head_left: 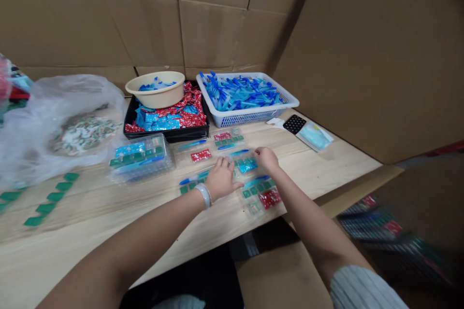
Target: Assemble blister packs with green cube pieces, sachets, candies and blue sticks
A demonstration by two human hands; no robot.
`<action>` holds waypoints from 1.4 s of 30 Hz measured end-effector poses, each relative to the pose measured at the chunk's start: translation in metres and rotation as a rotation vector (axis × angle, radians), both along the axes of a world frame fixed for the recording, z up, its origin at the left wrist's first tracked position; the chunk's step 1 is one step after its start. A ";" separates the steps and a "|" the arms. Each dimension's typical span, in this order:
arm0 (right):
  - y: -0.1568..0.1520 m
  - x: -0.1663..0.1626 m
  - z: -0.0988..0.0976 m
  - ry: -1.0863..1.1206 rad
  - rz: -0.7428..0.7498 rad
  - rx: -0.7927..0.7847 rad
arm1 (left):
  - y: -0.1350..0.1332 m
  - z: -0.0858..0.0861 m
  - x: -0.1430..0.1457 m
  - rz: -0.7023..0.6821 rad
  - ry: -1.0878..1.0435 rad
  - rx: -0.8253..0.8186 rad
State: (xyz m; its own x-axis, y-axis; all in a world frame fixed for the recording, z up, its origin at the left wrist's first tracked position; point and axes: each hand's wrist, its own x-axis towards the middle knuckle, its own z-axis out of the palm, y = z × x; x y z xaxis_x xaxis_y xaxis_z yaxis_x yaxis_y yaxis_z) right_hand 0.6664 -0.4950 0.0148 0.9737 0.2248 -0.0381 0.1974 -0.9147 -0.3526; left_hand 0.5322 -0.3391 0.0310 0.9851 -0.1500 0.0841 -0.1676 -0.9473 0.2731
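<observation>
Clear packets (259,193) lie mid-counter (326,164), near front edge.
L hand (221,178) flat on packets, fingers loosely spread; R hand (266,158) curled at one w/ cyan sachet, pinching or not: can't tell. Pen basket (250,117) & tray (174,134) behind.

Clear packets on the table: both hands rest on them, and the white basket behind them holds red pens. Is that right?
Not quite. The head view shows blue pens, not red, in the white basket. The left hand and right hand do rest on the clear packets on the table.
</observation>
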 end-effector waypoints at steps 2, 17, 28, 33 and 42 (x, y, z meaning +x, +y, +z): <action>0.002 0.001 0.000 -0.001 0.006 0.009 | -0.002 -0.001 -0.003 -0.013 0.010 0.004; 0.008 0.005 -0.024 -0.056 0.140 0.068 | 0.005 -0.031 -0.005 -0.180 0.014 0.046; -0.071 -0.076 -0.014 -0.345 0.088 -0.036 | 0.043 -0.015 0.013 -0.162 0.007 -0.063; -0.059 -0.145 -0.036 -0.365 0.071 -0.209 | 0.048 -0.027 0.019 -0.262 0.040 0.019; -0.026 -0.141 -0.025 -0.482 0.132 -0.157 | 0.038 -0.016 -0.006 -0.326 -0.028 0.008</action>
State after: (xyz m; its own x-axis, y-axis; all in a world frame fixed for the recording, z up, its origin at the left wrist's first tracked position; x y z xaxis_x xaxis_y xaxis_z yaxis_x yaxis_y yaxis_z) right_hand 0.5250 -0.5214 -0.0105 0.8530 0.3741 0.3640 0.4204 -0.9057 -0.0542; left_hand 0.5258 -0.3009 0.0149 0.8826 -0.4576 0.1080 -0.4694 -0.8448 0.2567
